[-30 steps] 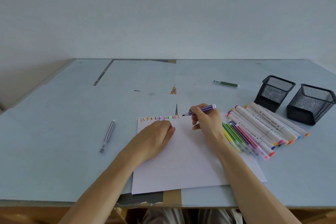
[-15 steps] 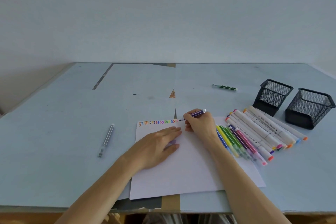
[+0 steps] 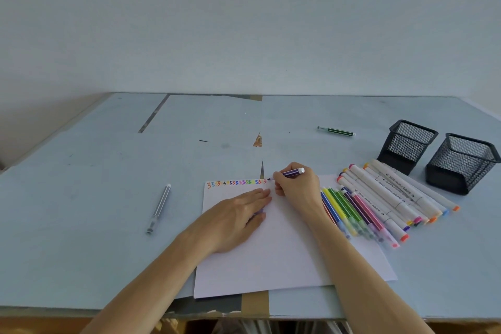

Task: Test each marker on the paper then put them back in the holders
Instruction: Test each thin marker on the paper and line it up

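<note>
A person's right hand [image 3: 296, 187] pinches a purple marker [image 3: 291, 171] in a writing grip, its tip touching the top edge of the white paper [image 3: 271, 252] at the end of a row of coloured test squiggles [image 3: 235, 183], evidently to add the next mark. Just left of that grip, the left hand [image 3: 238, 214] lies flat with fingers straight, apparently pinning the sheet so it does not slide. To the right of the writing hand, a fan of markers [image 3: 379, 206] lies side by side, partly on the paper, within easy reach. Beyond them stand two black mesh holders [image 3: 409, 144], which appear empty. A green marker [image 3: 336, 131] and a grey pen [image 3: 160, 207] lie well apart on the table [image 3: 81, 171].
</note>
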